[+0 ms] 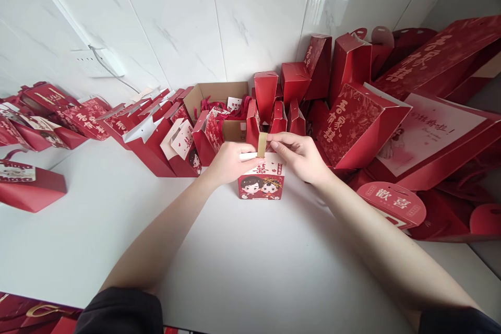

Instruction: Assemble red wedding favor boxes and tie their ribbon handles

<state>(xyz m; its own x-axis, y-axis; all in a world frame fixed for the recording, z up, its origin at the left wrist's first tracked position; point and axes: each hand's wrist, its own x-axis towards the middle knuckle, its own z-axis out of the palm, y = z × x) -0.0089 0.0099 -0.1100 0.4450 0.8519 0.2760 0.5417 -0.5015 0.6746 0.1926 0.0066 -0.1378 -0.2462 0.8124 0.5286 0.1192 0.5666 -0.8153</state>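
Note:
A small red and white gift box (pixel 260 188) with two cartoon figures on its front stands upright on the table in the middle of the view. My left hand (pixel 230 163) is closed on the box's white top edge, its thumb along the front. From that top edge a strip of gold ribbon (pixel 262 144) sticks up. The fingertips of my right hand (pixel 302 155) pinch at the ribbon's right side, with the thumb beneath the forefinger. Part of the box's top is covered by both hands.
A cardboard box (pixel 195 100) holding red tags and ribbon stands behind, against the tiled wall. Red gift bags (pixel 154 148) are lined up at the left, and large red boxes (pixel 348 125) crowd the right. A wall socket (pixel 97 62) with a cable is at the upper left.

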